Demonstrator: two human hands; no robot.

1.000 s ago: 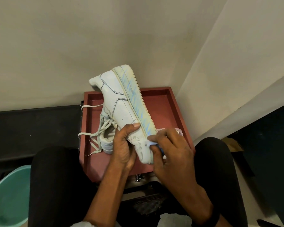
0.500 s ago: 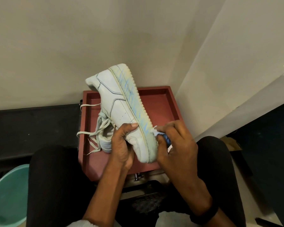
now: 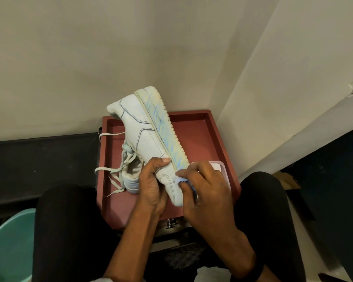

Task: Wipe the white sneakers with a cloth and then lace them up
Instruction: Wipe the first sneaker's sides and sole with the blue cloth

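One white sneaker [image 3: 143,137] is mid-wipe over the red tray [image 3: 202,135]: left hand [image 3: 151,184] grips its toe, right hand [image 3: 204,190] pinches a blue cloth [image 3: 179,180] to its sole edge. Second sneaker [image 3: 130,178] lies beneath; laces [image 3: 110,169] loose, lacing apparently unstarted.

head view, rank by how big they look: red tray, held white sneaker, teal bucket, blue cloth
1. red tray, largest.
2. white sneaker.
3. teal bucket, cut off by frame and leg, so unsure against the sneaker.
4. blue cloth, smallest, mostly under the right hand.
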